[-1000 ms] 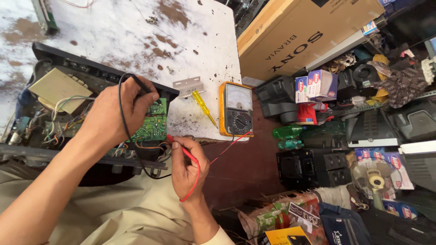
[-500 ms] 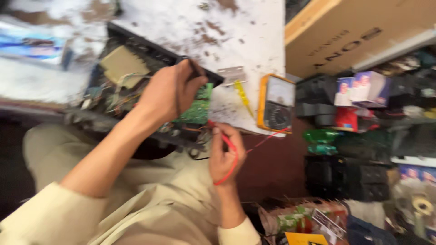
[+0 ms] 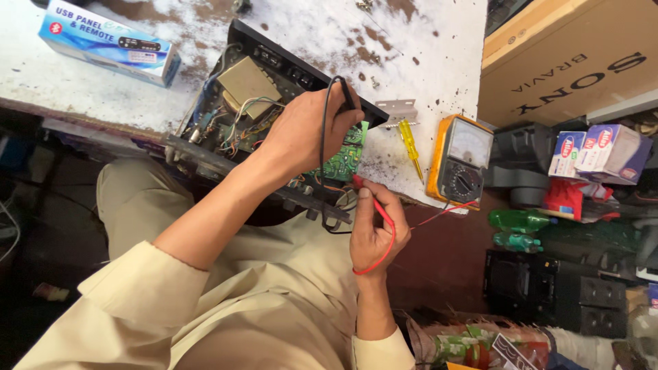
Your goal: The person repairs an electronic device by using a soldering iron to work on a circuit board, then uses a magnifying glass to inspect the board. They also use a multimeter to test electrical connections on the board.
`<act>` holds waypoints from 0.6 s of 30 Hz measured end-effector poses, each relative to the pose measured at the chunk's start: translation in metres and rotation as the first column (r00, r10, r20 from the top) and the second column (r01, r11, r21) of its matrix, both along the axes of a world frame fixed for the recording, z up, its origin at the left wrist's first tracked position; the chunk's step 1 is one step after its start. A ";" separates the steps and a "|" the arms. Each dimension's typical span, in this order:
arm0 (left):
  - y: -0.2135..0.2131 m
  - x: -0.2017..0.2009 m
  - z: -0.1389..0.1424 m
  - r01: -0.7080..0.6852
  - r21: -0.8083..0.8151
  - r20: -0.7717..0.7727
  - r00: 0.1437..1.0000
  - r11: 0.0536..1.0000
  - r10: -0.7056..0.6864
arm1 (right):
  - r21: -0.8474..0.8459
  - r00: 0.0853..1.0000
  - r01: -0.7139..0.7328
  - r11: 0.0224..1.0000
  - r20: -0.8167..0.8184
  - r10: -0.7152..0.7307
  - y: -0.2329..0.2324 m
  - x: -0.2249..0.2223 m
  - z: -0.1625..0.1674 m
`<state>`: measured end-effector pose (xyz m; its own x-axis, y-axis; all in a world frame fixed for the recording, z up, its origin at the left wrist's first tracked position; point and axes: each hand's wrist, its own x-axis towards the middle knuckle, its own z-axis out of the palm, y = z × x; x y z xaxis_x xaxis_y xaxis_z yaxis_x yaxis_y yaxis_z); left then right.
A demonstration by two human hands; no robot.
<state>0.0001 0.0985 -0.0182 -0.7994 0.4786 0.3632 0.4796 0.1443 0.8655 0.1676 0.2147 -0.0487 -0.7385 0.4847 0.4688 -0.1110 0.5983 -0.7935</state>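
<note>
View swung left since half a second ago, blue box [image 3: 110, 42] came into frame. Left hand [image 3: 305, 130] gripped the black probe [image 3: 345, 96] over the green board [image 3: 345, 159] in the open amplifier [image 3: 271, 113]; right hand [image 3: 377, 229] pinched the red probe [image 3: 367, 194] at the board's edge. Meter [image 3: 460, 159] sat just right, beside a yellow screwdriver [image 3: 410, 145]

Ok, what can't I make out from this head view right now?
- Black probe tip: hidden behind the left hand, so its contact point on the green board cannot be told.
- Red probe tip: too small to tell which part it touches.
- Meter needle: too small to read.
- Chassis near edge: covered by the left forearm.
- Right hand palm: turned away.
</note>
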 end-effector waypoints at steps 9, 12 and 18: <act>0.000 0.001 -0.001 -0.009 0.024 -0.021 1.000 1.000 0.010 | 0.045 0.999 0.016 0.999 0.035 -0.017 -0.004 -0.003 0.006; 0.000 0.001 -0.002 -0.007 0.016 0.002 1.000 1.000 0.007 | 0.021 0.996 0.052 0.998 0.068 -0.054 -0.005 -0.003 0.004; 0.003 -0.003 -0.003 -0.016 -0.088 0.033 0.999 0.996 0.019 | 0.076 0.997 0.045 0.996 0.051 -0.049 -0.001 -0.006 0.001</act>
